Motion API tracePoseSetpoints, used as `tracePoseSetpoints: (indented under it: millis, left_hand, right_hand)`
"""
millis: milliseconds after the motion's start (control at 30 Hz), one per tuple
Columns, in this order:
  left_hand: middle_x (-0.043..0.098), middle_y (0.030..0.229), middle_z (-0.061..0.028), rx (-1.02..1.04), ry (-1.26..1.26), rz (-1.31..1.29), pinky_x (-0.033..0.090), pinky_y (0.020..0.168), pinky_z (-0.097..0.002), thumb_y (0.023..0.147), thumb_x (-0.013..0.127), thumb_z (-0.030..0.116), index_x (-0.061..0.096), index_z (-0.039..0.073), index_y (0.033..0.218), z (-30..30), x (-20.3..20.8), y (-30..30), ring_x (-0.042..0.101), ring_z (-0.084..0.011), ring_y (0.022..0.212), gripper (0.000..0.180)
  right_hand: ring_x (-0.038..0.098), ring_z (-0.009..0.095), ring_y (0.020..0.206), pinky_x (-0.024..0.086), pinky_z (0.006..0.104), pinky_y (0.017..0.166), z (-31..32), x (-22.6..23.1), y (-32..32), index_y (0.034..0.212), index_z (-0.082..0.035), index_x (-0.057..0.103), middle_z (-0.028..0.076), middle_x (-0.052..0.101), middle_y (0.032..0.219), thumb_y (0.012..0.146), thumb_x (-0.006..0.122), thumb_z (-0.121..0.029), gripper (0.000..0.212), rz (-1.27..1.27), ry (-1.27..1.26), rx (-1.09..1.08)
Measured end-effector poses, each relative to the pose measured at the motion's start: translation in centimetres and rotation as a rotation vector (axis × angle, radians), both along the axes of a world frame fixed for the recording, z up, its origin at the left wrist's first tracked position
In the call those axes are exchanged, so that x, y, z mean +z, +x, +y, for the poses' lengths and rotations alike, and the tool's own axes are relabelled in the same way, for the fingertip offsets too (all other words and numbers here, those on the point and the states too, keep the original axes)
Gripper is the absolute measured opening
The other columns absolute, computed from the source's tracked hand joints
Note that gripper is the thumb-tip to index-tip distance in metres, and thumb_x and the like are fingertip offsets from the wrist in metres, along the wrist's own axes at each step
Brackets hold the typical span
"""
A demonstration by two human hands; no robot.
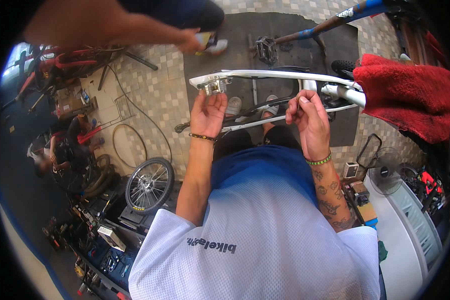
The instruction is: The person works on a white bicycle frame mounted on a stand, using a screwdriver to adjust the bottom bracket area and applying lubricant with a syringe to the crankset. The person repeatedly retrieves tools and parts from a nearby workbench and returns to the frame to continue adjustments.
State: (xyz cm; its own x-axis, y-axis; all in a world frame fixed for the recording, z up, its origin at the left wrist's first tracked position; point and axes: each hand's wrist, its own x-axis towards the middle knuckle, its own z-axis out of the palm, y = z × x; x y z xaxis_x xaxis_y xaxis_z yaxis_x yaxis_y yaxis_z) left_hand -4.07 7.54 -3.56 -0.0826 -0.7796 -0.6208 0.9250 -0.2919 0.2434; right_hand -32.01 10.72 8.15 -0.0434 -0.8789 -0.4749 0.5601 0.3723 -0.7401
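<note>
"What are the hands doing?"

"The left hand [208, 116] is holding a silver metal part [215, 88] between thumb and fingers, at the left end of a white bicycle frame [270, 74]. The right hand [311, 117] is narrowing to a pinch near the frame's right half; whether it is gripping something small, I cannot tell."

"Which step is this?"

"The person is apparently positioning or checking the metal part. The next move is probably calling for steadying it while bringing the right hand across."

"And the room?"

"The part is hanging just inside the left edge of a dark floor mat [344, 60]. A gap is separating the hands. A co-worker's hand [189, 41] is crowding the mat's far left corner; a red towel [405, 97] is hanging beyond its right edge."
</note>
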Motion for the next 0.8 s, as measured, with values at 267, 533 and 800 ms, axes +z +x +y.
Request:
tracePoseSetpoints:
  millis: [267, 533, 800]
  left_hand:
    - [0.074, 0.111, -0.0162, 0.047, 0.131, 0.015, 0.056, 0.108, -0.0482, 0.101, 0.077, 0.024, 0.07, 0.005, 0.112, 0.4, 1.5, -0.7, 0.07, -0.0318, 0.112, 0.023]
    - [0.075, 0.116, -0.0145, 0.05, 0.06, -0.181, 0.056, 0.11, -0.049, 0.104, 0.071, 0.028, 0.071, 0.006, 0.117, 0.6, 2.0, -1.2, 0.07, -0.0296, 0.115, 0.025]
    - [0.072, 0.129, -0.0159, 0.099, -0.115, -0.283, 0.053, 0.116, -0.0523, 0.108, 0.065, 0.025, 0.066, 0.003, 0.129, 0.8, 2.6, -2.6, 0.069, -0.0286, 0.122, 0.031]
  right_hand:
    - [0.062, 0.011, 0.078, 0.052, 0.0271, 0.073, -1.2, -1.0, -0.5, 0.114, -0.009, 0.058, 0.002, 0.063, 0.092, 0.113, 0.053, -0.021, 0.014, 0.025, 0.042, 0.104]
    - [0.064, 0.009, 0.081, 0.055, 0.0251, 0.076, -3.0, -2.9, 1.5, 0.115, -0.006, 0.061, 0.002, 0.065, 0.094, 0.111, 0.056, -0.018, 0.013, 0.093, -0.029, 0.213]
    - [0.076, 0.016, 0.087, 0.06, 0.0303, 0.079, -9.7, -3.3, 7.6, 0.113, 0.001, 0.074, 0.01, 0.079, 0.096, 0.1, 0.069, -0.012, 0.019, 0.451, -0.348, 0.301]
